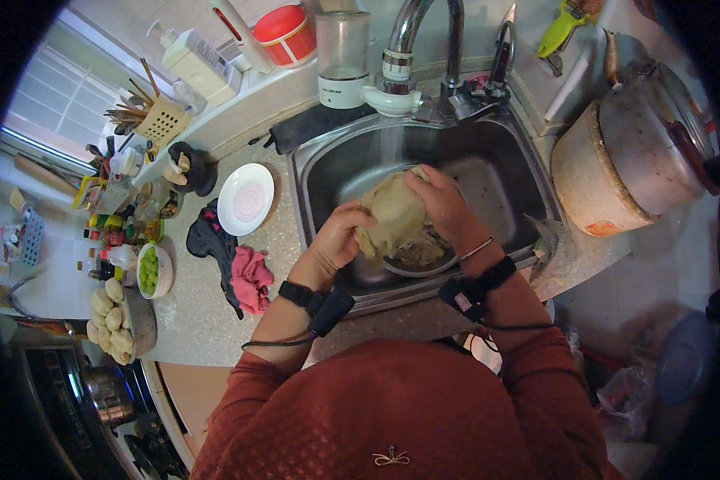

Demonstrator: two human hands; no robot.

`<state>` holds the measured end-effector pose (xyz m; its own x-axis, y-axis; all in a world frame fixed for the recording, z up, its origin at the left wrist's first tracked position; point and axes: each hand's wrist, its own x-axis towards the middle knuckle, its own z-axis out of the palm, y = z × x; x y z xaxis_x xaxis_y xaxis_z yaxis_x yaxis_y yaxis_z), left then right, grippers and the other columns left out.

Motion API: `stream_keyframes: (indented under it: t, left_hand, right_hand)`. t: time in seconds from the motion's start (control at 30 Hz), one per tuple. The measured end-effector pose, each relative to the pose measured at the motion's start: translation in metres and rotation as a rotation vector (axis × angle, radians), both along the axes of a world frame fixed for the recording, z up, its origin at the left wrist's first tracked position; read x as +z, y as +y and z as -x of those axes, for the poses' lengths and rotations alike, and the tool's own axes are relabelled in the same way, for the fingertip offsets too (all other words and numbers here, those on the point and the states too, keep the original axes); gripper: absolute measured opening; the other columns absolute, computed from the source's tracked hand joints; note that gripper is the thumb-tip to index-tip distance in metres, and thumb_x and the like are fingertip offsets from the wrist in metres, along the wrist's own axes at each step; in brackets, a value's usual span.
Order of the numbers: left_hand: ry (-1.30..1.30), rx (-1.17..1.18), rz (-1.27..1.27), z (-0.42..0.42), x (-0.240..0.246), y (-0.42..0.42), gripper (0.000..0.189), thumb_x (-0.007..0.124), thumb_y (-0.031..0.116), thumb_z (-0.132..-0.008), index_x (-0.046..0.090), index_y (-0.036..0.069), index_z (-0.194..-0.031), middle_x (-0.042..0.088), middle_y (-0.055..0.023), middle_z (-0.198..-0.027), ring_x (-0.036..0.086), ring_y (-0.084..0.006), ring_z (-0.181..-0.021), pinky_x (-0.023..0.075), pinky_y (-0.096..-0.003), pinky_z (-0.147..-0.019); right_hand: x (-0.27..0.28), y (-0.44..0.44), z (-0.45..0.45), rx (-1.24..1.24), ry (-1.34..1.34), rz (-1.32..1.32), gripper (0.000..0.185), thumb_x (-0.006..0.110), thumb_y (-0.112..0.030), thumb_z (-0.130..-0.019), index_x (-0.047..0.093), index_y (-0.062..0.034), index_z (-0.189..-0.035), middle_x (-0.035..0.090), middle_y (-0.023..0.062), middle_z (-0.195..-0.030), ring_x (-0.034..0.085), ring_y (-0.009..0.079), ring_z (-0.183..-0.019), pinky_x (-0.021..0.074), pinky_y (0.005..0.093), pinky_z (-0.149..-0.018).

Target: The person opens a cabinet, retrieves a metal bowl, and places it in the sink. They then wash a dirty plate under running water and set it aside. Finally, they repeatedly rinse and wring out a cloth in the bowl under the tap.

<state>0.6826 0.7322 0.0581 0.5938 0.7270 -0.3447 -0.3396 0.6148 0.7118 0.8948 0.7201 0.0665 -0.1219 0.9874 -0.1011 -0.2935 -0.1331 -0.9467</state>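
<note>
Over a steel sink (504, 198), my left hand (339, 234) and my right hand (444, 201) hold a limp, pale yellow-green leafy piece (393, 210), which looks like pickled cabbage. The left fingers grip its left edge, the right ones its upper right edge. Partly hidden below it, a round bowl (426, 273) sits in the sink with brownish, wrinkled leafy matter (420, 249) in it. Water (392, 141) runs from the faucet's white filter head (390, 99) behind the held piece.
Left of the sink lie a white plate (246, 199), a pink cloth (252, 279) and a black cloth (222, 267). Farther left stand a bowl of green fruit (155, 270) and a container of peeled potatoes (146, 324). Stacked pots (648, 144) crowd the right side.
</note>
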Motion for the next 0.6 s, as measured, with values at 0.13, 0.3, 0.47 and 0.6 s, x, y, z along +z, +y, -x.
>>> stream_keyframes:
  t: [0.13,0.3,0.47,0.6]
  left_hand:
    - [0.027,0.007,0.016,0.001,-0.004,-0.002,0.038,0.056,0.0,-0.079,0.057,-0.004,-0.117,0.065,-0.0131,-0.111,0.064,-0.0241,-0.1,0.0491,-0.0336,-0.092]
    - [0.075,0.04,0.004,-0.002,0.001,-0.006,0.034,0.056,-0.001,-0.079,0.061,-0.004,-0.112,0.066,-0.0121,-0.106,0.065,-0.0227,-0.095,0.0502,-0.0323,-0.089]
    - [0.106,0.044,-0.04,-0.007,0.006,-0.009,0.03,0.056,-0.001,-0.081,0.063,-0.004,-0.11,0.067,-0.0105,-0.102,0.065,-0.0203,-0.092,0.0511,-0.0311,-0.085]
    - [0.11,0.044,-0.067,-0.01,0.007,-0.012,0.03,0.056,-0.001,-0.083,0.062,-0.004,-0.112,0.067,-0.0098,-0.102,0.066,-0.0188,-0.089,0.0524,-0.0307,-0.082]
  right_hand:
    - [-0.008,0.0,0.005,-0.06,0.159,0.068,0.023,0.054,-0.022,-0.095,0.06,-0.0036,-0.107,0.062,0.0015,-0.096,0.057,0.0102,-0.085,0.0467,0.0268,-0.075]
    - [-0.013,-0.001,0.003,-0.087,0.104,0.041,0.024,0.054,-0.022,-0.095,0.059,-0.0033,-0.11,0.062,0.0025,-0.097,0.057,0.0114,-0.086,0.0469,0.028,-0.075]
    - [-0.014,-0.001,0.003,-0.116,0.175,0.097,0.019,0.057,-0.022,-0.094,0.061,-0.0055,-0.103,0.061,0.0012,-0.094,0.058,0.0105,-0.084,0.0472,0.0269,-0.073]
    - [-0.019,-0.001,0.001,-0.12,0.134,0.099,0.024,0.054,-0.022,-0.095,0.06,-0.0034,-0.109,0.062,0.0021,-0.097,0.057,0.0113,-0.085,0.0465,0.0276,-0.075]
